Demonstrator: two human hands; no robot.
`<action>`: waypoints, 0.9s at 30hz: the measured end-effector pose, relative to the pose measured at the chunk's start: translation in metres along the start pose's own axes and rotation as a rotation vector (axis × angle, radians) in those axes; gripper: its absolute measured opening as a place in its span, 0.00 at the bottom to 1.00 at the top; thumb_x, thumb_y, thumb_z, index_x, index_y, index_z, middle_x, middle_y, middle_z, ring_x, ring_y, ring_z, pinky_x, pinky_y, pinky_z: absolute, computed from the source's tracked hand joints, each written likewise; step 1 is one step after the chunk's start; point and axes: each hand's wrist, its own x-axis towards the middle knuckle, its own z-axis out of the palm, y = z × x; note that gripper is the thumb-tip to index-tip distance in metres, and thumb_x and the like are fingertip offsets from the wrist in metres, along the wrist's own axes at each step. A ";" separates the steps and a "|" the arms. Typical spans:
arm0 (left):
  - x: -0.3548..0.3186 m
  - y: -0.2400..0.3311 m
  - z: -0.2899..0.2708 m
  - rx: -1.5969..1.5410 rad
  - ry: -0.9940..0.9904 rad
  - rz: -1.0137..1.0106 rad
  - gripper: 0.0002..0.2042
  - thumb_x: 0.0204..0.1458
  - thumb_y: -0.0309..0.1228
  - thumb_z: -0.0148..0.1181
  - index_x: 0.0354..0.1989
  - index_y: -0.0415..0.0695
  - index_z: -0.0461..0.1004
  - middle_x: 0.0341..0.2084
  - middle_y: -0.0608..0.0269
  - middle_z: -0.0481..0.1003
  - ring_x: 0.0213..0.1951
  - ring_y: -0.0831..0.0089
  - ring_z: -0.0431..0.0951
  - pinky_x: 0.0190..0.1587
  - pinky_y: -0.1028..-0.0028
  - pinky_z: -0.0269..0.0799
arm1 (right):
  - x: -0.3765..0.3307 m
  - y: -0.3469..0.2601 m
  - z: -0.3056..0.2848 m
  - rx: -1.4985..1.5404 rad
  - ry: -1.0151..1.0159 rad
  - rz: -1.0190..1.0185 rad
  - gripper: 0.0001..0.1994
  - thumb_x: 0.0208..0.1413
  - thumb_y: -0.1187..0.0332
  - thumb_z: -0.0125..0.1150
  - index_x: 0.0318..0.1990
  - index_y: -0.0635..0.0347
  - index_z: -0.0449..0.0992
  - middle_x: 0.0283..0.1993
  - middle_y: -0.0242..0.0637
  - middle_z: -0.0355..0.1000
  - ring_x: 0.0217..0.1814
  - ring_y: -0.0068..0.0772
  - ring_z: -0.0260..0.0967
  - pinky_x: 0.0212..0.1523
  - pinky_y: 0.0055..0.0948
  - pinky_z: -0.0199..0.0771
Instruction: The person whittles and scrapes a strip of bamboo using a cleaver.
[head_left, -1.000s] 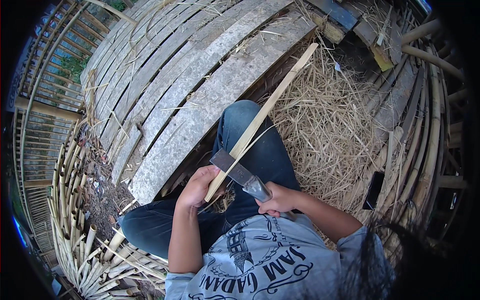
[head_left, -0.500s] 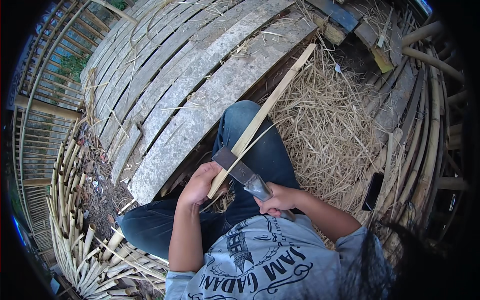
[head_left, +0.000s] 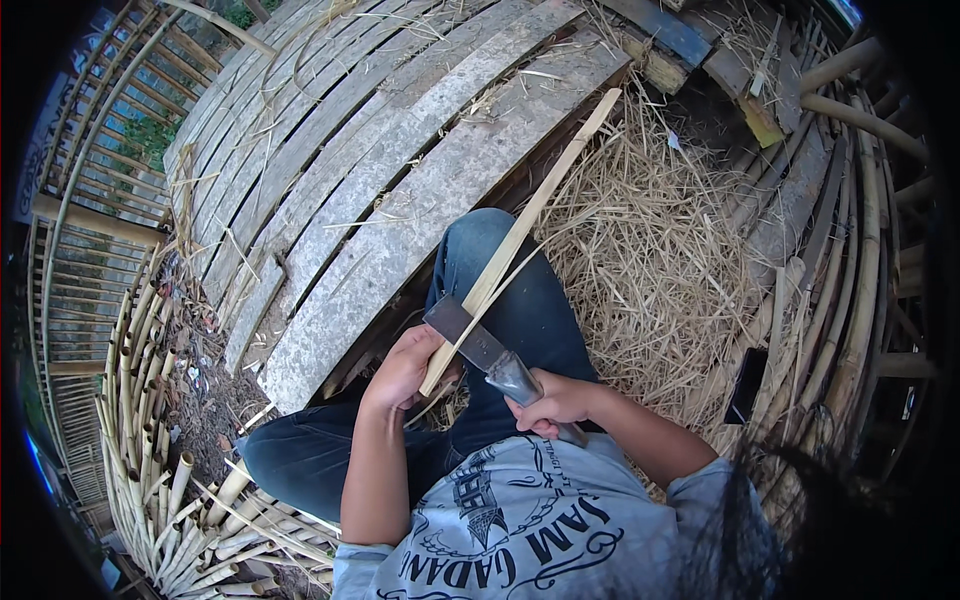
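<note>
My left hand [head_left: 405,368] is closed round the near end of a long pale bamboo strip [head_left: 540,198], which slants up and away to the right across my raised knee. My right hand [head_left: 552,402] grips the metal-sleeved handle of a broad-bladed knife [head_left: 476,342]. Its dark, square-ended blade lies across the strip, just beyond my left fingers. From the blade a thin sliver [head_left: 512,272] peels away along the strip's right side, bent outward at its far part. The blade covers the spot where the sliver meets the strip.
Worn wooden slats [head_left: 370,235] form a platform ahead and left. Shavings [head_left: 650,260] pile up to the right of my knee. A black phone-like slab [head_left: 746,385] lies at the right near bamboo poles [head_left: 868,260]. Cut bamboo pieces [head_left: 150,440] stack at the lower left, beside a bamboo fence [head_left: 100,270].
The thin sliver now bows a little more away from the strip. Both hands and the knife stay in nearly the same place; the view has shifted slightly.
</note>
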 end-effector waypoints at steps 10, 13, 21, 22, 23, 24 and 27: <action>0.002 0.003 0.003 0.023 -0.051 0.011 0.12 0.62 0.32 0.46 0.43 0.35 0.72 0.28 0.61 0.75 0.21 0.78 0.70 0.23 0.78 0.65 | 0.004 0.010 -0.018 0.310 -0.373 0.025 0.09 0.43 0.79 0.56 0.26 0.58 0.61 0.13 0.31 0.58 0.10 0.20 0.57 0.11 0.26 0.56; 0.004 0.001 0.003 0.002 -0.010 0.009 0.12 0.63 0.32 0.47 0.44 0.36 0.71 0.28 0.62 0.75 0.22 0.78 0.71 0.23 0.78 0.66 | 0.003 0.008 -0.016 0.269 -0.291 0.035 0.09 0.44 0.78 0.57 0.26 0.58 0.61 0.14 0.31 0.58 0.10 0.21 0.58 0.12 0.26 0.57; 0.000 0.007 0.015 0.074 0.177 0.006 0.11 0.63 0.32 0.48 0.38 0.37 0.73 0.22 0.64 0.75 0.18 0.81 0.71 0.20 0.82 0.65 | 0.000 -0.004 0.004 -0.047 0.008 0.018 0.10 0.43 0.80 0.58 0.25 0.59 0.62 0.14 0.31 0.59 0.11 0.21 0.57 0.13 0.25 0.58; 0.000 0.006 0.013 0.004 0.131 0.019 0.11 0.63 0.32 0.48 0.38 0.37 0.74 0.22 0.64 0.75 0.18 0.82 0.71 0.19 0.83 0.64 | 0.001 -0.003 0.002 -0.004 -0.035 0.021 0.10 0.43 0.81 0.58 0.25 0.59 0.61 0.14 0.31 0.58 0.11 0.21 0.57 0.12 0.25 0.57; 0.001 0.005 0.012 0.004 0.132 0.022 0.11 0.63 0.32 0.48 0.38 0.37 0.74 0.22 0.64 0.75 0.18 0.82 0.71 0.19 0.83 0.64 | 0.001 -0.002 0.000 -0.007 -0.037 0.021 0.10 0.43 0.81 0.58 0.25 0.59 0.61 0.14 0.31 0.58 0.11 0.21 0.57 0.12 0.25 0.57; 0.002 0.005 0.010 -0.032 0.071 0.025 0.11 0.63 0.32 0.48 0.38 0.37 0.74 0.23 0.64 0.75 0.19 0.82 0.72 0.20 0.82 0.65 | 0.001 -0.001 -0.003 0.063 -0.104 0.028 0.10 0.44 0.80 0.57 0.25 0.58 0.61 0.14 0.31 0.58 0.10 0.21 0.57 0.12 0.25 0.57; 0.006 0.005 0.018 -0.018 0.035 0.040 0.12 0.63 0.33 0.48 0.38 0.37 0.74 0.23 0.64 0.76 0.19 0.82 0.72 0.19 0.82 0.66 | 0.004 0.007 -0.015 0.197 -0.262 0.030 0.09 0.44 0.79 0.56 0.24 0.57 0.61 0.14 0.31 0.57 0.10 0.21 0.56 0.12 0.26 0.57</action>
